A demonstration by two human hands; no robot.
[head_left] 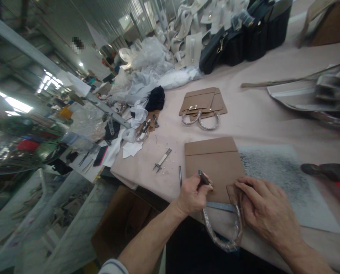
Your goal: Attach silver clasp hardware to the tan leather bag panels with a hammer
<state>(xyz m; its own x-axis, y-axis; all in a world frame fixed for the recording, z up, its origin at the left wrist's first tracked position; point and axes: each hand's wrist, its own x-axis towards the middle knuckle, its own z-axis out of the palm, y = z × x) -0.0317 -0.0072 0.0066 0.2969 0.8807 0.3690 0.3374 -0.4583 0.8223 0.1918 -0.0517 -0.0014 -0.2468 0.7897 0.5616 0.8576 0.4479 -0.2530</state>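
Observation:
A tan leather bag panel lies flat in front of me, with a plastic-wrapped handle curving off its near edge. My left hand is closed around a short dark metal tool, its lower end at the panel's surface. At the panel's near right corner, my right hand pinches the handle's leather tab. A steel ruler lies along the panel's near edge, partly under the handle. Left of the panel are a thin metal rod and a caliper.
A grey-speckled white board and a black-and-red handled tool lie at right. Behind are another tan bag piece with handles, black bags and heaped plastic wrap. The table edge falls away at left.

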